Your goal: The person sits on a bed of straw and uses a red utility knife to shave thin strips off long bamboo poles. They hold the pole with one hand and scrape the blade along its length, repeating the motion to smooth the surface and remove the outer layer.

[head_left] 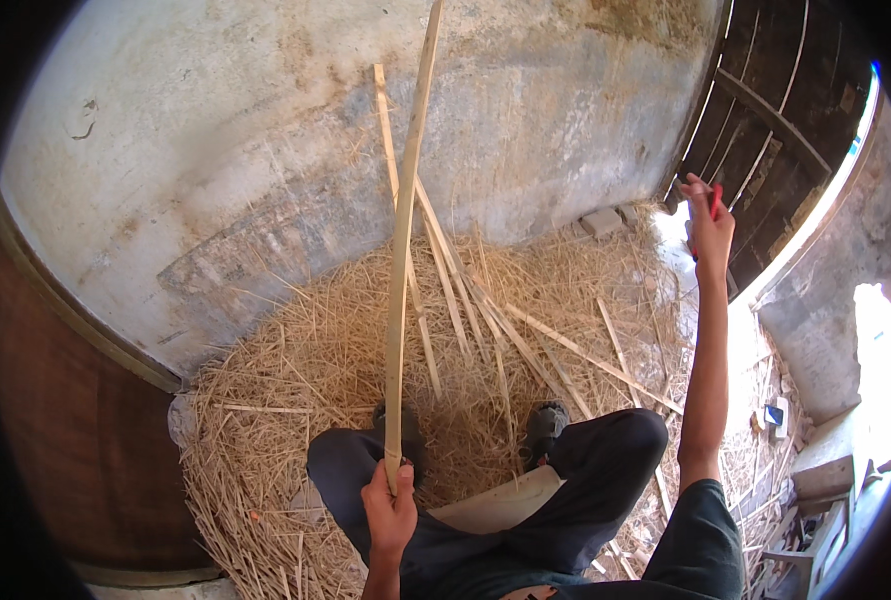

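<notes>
Gripping the bottom end of a long, thin, pale bamboo strip [403,240], the left hand [391,505] is closed tight around it, low in the middle of the view. The strip stands almost straight up. It rises from the hand, passes in front of the grey, stained concrete wall [266,130], and runs out of the top of the picture.

The right hand [710,222] is raised high on the right side, with the arm stretched up. Its fingers are curled around a small red-handled tool [716,200]. Only a bit of the red part shows, so what kind of tool it is cannot be told.

The person sits with knees bent, in dark trousers [586,470]. Two dark shoes [546,420] rest on a big heap of yellow, straw-like shavings [296,380] that covers the floor. More flat pale bamboo strips [446,270] lie on the heap and lean against the wall, just behind the strip that is held. A pale flat board [501,505] lies between the legs, near the left hand.

On the far right is a dark wooden door [776,110] with bright light beside it. On the left is a curved brown wall [76,400].
</notes>
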Action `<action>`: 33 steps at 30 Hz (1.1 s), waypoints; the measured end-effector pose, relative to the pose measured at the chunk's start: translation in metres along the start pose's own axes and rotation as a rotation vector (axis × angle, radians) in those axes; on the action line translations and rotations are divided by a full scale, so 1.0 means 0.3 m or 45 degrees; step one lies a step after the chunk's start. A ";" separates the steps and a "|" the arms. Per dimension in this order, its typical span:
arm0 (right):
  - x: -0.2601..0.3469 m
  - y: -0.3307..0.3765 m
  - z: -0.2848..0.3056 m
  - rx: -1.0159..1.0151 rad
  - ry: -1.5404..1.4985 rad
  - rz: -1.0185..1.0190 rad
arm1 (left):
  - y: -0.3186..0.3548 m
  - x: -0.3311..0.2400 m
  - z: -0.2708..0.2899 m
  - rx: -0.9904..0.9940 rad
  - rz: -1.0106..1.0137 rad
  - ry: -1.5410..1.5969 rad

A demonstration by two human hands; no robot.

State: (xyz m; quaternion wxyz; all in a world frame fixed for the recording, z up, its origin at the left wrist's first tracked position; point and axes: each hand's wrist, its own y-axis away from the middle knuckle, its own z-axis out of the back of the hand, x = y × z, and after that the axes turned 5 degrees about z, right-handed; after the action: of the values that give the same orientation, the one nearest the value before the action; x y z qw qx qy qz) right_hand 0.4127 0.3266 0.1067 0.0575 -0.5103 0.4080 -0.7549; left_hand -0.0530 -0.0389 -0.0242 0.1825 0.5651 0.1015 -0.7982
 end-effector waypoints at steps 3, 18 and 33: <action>-0.125 -0.019 0.031 0.140 0.652 0.238 | -0.008 -0.026 -0.012 0.058 -0.009 0.065; 0.383 0.566 -0.137 0.732 0.174 0.071 | -0.059 -0.204 -0.090 0.354 -0.058 0.190; 0.616 0.776 -0.173 0.995 -0.122 0.885 | -0.063 -0.326 -0.139 0.416 -0.187 0.291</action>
State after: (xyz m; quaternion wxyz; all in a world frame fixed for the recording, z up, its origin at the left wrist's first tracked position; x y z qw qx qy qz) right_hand 0.2061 0.1087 0.0757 0.5091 -0.3194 0.2381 -0.7630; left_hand 0.0041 0.0111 0.0527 0.0169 0.6651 0.0317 -0.7459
